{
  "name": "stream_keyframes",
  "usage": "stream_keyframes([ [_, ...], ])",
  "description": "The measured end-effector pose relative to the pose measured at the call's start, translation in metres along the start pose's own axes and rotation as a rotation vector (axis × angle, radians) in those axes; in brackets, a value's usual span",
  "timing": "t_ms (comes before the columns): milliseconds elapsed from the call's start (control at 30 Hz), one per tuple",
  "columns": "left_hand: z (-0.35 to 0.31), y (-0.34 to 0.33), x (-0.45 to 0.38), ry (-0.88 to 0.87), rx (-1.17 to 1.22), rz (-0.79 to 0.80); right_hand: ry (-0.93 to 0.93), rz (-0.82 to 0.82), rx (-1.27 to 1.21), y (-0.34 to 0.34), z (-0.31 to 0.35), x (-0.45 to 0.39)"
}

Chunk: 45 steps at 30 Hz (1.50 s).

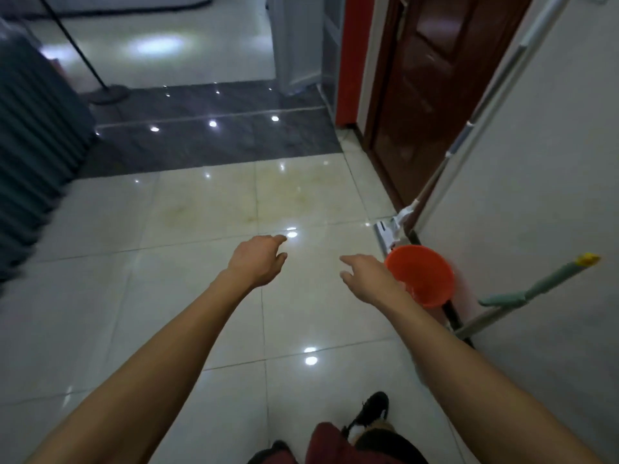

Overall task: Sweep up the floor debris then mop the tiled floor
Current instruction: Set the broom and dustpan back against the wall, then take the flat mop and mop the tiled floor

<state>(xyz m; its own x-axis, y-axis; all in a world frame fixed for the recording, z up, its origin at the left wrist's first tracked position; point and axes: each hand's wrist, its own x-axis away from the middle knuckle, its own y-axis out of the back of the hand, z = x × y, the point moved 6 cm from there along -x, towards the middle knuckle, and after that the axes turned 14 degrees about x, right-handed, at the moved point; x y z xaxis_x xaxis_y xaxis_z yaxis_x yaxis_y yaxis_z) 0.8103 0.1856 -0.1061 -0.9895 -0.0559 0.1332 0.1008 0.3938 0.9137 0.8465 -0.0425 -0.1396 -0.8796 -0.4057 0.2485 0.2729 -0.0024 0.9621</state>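
Both arms are stretched out ahead of me over the floor (207, 296), pale glossy tile with ceiling lights glinting off it. My left hand (258, 261) hangs palm down, fingers loosely curled and holding nothing; my right hand (366, 277) is the same, fingers relaxed, nothing in it, hovering just beside the orange bucket (420, 276). The bucket stands on the tile against the white wall (536, 195), and my wrist covers part of its near rim. Behind it the mop (390, 234) leans on that wall, white head on the floor, its long pole running up out of the top of the view. A second tool with a green handle (549, 283) rests against the wall on the right, its lower end hidden. No writing or label I can read anywhere. At left a dark ribbed object (37, 155) is blurred and cut off; I can't tell what it is. A brown door (428, 78) stands beyond the bucket.
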Motion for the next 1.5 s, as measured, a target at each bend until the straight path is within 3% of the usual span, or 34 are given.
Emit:
stream_keyframes([
  [300,0.046,0.115,0.059,0.110,0.001,-0.291,0.198,-0.183,0.083,0.096,0.107,-0.008],
  [633,0.014,0.237,0.074,0.060,-0.038,-0.553,0.262,-0.493,-0.077,0.227,0.120,0.002],
  [1100,-0.004,0.231,0.047,0.003,-0.059,-0.513,0.252,-0.442,-0.028,0.221,0.108,-0.002],
  [1500,0.003,0.194,-0.031,-0.032,-0.057,-0.400,0.149,-0.356,-0.057,0.196,0.073,-0.047],
])
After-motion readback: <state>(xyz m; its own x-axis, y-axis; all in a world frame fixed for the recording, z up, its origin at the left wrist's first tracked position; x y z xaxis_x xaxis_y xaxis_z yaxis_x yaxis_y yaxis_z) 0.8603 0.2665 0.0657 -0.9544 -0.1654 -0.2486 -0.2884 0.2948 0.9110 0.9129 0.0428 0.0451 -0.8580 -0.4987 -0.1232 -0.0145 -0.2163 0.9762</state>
